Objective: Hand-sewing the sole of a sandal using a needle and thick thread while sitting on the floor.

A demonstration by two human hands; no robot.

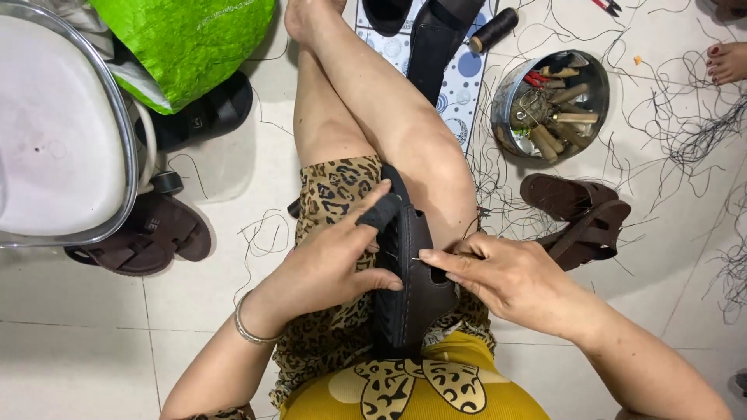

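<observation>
Across the person's lap, a dark brown sandal lies lengthwise, sole edge turned up, propped against the thigh so that its rim faces the eyes and both hands can get at it. The left hand wraps round the sandal from the left: thumb pressed on the upper near the sole, fingers curled over the far end, the forefinger sheathed in a dark fabric guard, probably to shield it from the needle. That grip steadies the shoe. The right hand comes in from the right with thumb and forefinger pinched together on a thin needle, its point set against the edge of the sole; the other fingers are folded loosely behind. A faint thread seems to trail from it, though it is too fine to follow.

Far right, within arm's reach, a round metal tin holds wooden-handled awls and red-handled pliers, and a spool of black thread lies beyond it. Just right of the knee sits a pair of finished-looking brown sandals; more sandals rest at the left beside a white plastic stool and a green bag. Loose black thread offcuts litter the tiled floor.
</observation>
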